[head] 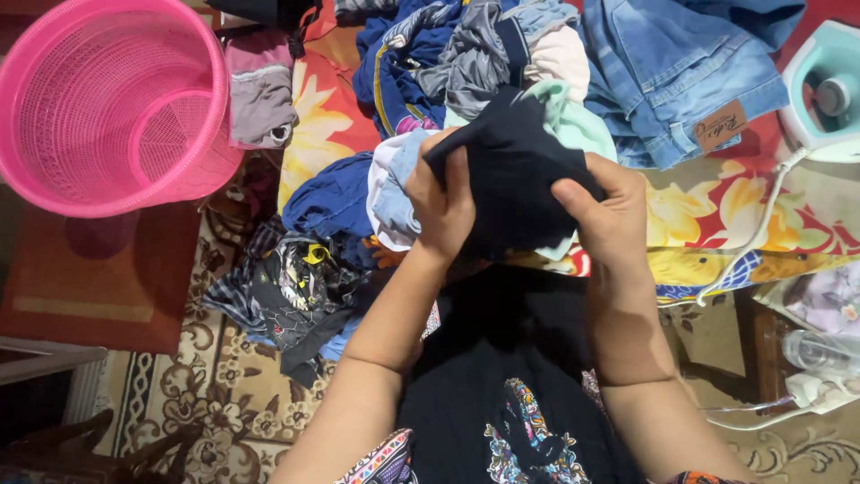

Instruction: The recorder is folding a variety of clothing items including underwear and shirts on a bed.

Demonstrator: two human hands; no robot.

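1. Both hands gripped the dark cloth [515,170]: left hand [441,202] on its left edge, right hand [609,215] on its right.
2. It hung between them, over the clothes pile [466,54].
3. A pink basket [107,99] lay far left.

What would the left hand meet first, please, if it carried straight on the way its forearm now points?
The left hand already grips the dark navy garment. Straight beyond, it would probably meet the grey garment in the clothes pile, though depth is unclear.
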